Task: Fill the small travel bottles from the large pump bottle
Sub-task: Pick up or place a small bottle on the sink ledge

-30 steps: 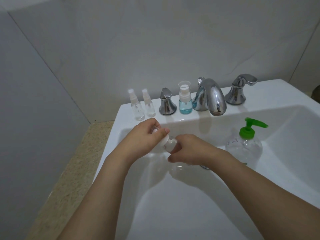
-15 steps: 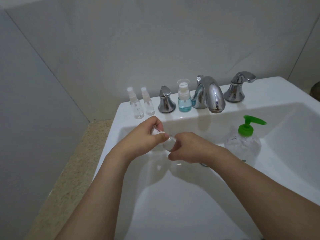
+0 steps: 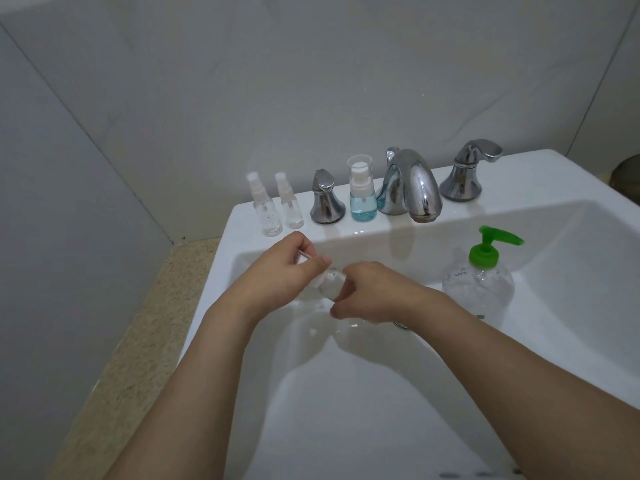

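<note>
Travel bottle (image 3: 331,285), clear and small, sits at frame centre over the sink (image 3: 346,410); the right hand (image 3: 372,295) grips its body while the left hand (image 3: 289,271) pinches its white cap (image 3: 316,280). Step in hand appears to be uncapping; the next move likely requires reaching the pump bottle (image 3: 479,284), right of centre.

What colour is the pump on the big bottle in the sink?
Bright green, atop the large clear plastic pump bottle; the head view shows it.

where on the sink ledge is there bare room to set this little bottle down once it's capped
The ledge right of the right tap handle, out to the sink corner, is bare. The back ledge is crowded: two clear spray bottles, the left tap handle, the blue bottle and the spout stand close together. The basin floor toward the person is also bare, left of the pump bottle.
</note>
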`<state>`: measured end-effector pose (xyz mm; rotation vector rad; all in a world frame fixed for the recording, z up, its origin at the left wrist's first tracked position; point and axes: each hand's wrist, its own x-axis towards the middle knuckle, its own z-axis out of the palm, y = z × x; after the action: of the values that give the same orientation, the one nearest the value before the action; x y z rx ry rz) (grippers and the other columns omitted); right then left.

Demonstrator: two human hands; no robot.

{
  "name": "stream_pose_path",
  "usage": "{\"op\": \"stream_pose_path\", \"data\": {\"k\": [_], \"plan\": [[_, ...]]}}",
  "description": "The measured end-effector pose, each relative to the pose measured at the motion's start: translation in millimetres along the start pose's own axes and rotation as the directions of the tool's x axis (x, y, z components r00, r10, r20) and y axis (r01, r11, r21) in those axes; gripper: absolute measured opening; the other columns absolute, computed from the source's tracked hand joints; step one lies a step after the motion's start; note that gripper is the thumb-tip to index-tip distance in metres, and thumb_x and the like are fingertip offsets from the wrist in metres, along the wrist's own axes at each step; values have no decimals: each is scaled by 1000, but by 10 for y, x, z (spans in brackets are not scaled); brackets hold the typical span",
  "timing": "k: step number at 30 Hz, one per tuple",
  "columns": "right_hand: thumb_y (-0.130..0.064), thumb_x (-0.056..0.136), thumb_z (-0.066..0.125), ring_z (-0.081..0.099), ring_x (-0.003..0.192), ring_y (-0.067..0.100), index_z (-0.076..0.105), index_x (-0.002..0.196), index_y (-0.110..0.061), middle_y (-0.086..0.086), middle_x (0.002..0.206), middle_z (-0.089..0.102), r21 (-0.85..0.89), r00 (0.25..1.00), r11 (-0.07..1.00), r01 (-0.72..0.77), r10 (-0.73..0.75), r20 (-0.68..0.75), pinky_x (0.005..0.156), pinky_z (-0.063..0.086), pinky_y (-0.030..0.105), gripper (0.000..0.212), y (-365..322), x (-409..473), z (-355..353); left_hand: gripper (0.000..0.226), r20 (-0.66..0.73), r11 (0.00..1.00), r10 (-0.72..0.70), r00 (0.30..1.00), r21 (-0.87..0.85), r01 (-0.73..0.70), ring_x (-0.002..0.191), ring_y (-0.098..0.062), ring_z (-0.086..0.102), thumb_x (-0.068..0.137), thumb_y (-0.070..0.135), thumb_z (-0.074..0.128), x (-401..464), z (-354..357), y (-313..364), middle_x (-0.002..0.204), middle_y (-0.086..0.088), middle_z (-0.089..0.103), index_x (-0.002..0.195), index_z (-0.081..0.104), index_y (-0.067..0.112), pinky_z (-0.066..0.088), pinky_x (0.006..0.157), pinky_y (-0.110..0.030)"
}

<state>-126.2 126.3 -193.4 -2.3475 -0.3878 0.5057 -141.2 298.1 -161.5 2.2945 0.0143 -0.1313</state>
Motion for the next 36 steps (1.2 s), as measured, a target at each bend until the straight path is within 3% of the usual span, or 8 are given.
{"op": "stream_pose_path", "data": {"k": [3,9,14,17,20,25,30,36], "plan": [[-29,73,73,66,74,17,62,86,-17,-1,86,66,-23,1000,1000,2,-2,-1,62,52,29,21,7,-3,2,38,-37,999,-12,999,32,13,66,-15,53,92,56,56,21,23,-28,72,5,58,82,54,20,44,68,-35],[-29,74,73,66,76,17,62,87,-16,0,89,66,-19,1000,1000,-1,1,-3,63,53,30,21,-9,-19,-7,20,32,1000,-1,999,-3,1,63,-16,47,93,36,62,4,-4,-14,77,1,56,86,54,19,38,61,-30],[-29,74,73,65,78,17,62,89,-17,-1,90,65,-34,1000,999,-1,0,-2,66,53,31,22,-11,-23,-11,38,-10,999,-30,999,-11,30,55,-13,44,99,49,49,2,22,20,66,5,51,74,47,21,34,57,-29],[-29,73,73,65,79,17,62,89,-18,-1,90,66,-52,1000,999,-1,1,-5,70,54,33,22,-4,-23,-2,32,28,999,-44,999,-30,45,52,-12,42,98,42,53,3,5,9,65,6,50,76,48,20,32,52,-27],[-29,73,73,65,79,17,62,89,-17,-1,90,65,-50,1000,999,-3,3,-10,70,55,33,22,-6,-24,-5,22,58,999,-28,998,-30,30,60,-15,45,89,39,59,-12,-10,20,73,4,54,84,53,19,36,58,-29],[-29,74,73,65,80,17,62,90,-17,-1,90,64,-69,1000,998,-8,8,0,70,54,33,23,-15,-37,-7,33,69,997,-72,995,-32,74,52,-18,44,100,45,49,-33,-4,40,61,0,55,81,49,17,36,53,-29],[-28,74,73,65,79,17,62,89,-17,-1,89,65,-63,1000,998,-3,2,-10,70,54,32,22,-14,-33,-8,15,65,995,-67,996,-68,72,61,-17,47,95,24,56,-27,-9,63,73,2,57,93,56,9,36,55,-26],[-30,74,73,62,78,14,61,88,-19,-5,88,62,-87,1000,996,-10,10,-4,70,53,32,22,-18,-37,-13,26,56,996,-87,995,15,86,49,-12,48,97,41,57,-36,-2,69,65,1,60,85,56,17,36,53,-26]]}}
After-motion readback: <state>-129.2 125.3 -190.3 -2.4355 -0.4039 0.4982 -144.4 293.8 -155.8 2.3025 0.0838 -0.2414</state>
